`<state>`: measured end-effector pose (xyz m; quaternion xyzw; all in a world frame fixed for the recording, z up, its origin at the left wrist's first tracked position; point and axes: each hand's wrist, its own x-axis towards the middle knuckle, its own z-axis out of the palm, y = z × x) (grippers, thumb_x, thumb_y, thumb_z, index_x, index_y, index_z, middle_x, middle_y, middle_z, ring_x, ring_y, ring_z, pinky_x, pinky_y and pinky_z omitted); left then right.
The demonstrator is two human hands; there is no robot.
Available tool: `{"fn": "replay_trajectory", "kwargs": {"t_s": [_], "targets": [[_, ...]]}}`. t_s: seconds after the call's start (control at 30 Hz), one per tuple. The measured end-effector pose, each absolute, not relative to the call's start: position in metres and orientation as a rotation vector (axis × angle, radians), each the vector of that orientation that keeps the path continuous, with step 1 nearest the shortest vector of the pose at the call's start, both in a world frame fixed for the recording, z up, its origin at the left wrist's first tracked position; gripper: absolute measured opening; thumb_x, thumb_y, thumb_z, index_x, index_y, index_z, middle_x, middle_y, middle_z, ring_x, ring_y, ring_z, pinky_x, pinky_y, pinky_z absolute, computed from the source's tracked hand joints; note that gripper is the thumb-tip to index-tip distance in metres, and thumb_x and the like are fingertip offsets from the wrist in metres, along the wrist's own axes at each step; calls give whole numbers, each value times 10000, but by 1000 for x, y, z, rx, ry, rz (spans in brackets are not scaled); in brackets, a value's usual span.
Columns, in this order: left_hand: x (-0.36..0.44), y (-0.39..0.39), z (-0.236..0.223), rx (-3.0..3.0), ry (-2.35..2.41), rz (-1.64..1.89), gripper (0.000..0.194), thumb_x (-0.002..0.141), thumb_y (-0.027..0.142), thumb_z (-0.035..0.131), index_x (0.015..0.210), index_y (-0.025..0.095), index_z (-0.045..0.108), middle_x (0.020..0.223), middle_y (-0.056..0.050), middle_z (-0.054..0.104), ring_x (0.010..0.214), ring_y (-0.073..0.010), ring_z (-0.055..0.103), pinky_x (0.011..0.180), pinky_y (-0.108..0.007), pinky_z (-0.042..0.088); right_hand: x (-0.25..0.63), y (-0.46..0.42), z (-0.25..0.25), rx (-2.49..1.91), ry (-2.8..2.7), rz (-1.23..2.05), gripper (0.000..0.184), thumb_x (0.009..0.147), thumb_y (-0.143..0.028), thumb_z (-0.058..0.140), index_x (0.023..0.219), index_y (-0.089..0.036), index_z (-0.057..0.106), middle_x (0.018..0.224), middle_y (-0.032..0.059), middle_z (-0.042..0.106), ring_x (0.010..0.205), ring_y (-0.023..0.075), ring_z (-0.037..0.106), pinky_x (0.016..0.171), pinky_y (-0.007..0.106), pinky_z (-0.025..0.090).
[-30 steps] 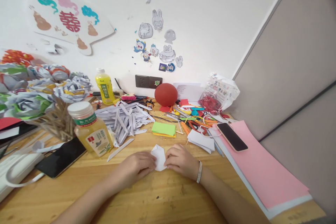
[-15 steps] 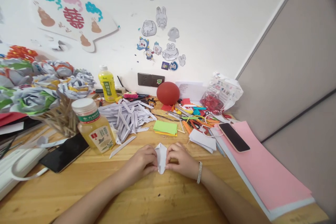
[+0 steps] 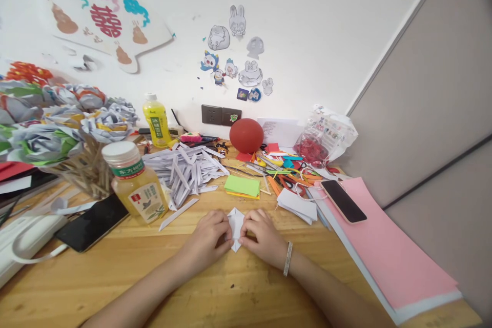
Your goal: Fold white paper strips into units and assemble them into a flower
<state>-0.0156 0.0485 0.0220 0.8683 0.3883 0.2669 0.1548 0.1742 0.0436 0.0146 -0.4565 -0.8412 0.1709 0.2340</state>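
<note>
A person's left hand (image 3: 212,233) and right hand (image 3: 262,236), the right wrist circled by a silvery bracelet (image 3: 288,259), pinch opposite sides of a small folded white paper (image 3: 236,221) at a wooden table (image 3: 230,307). Beyond them lie a heap of white strips (image 3: 188,171) and a green-topped paper stack (image 3: 242,185); paper flowers (image 3: 46,142) crowd the left, a drink bottle (image 3: 144,197) nearby, while at right a phone (image 3: 344,201) rests on pink sheets (image 3: 400,251) near a red balloon (image 3: 246,136).

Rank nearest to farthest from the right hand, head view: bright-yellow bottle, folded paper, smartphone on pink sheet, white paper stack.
1. Folded paper, touching the right hand
2. White paper stack, ahead-right
3. Smartphone on pink sheet, farther right
4. Bright-yellow bottle, back left
</note>
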Motion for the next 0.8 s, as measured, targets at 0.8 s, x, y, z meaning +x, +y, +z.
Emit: {"fn": "replay_trajectory", "kwargs": {"t_s": [0.8], "targets": [[-11,49,21,2448,1242,683,102,701,201,658,668,181,563,774,-22,551,768,-194,484,669,-292,347,168,36,17,-1339,-2270,423,267,679,-341,734,775,-204,526,865,-14,505,878,176,432,774,302,307]]}}
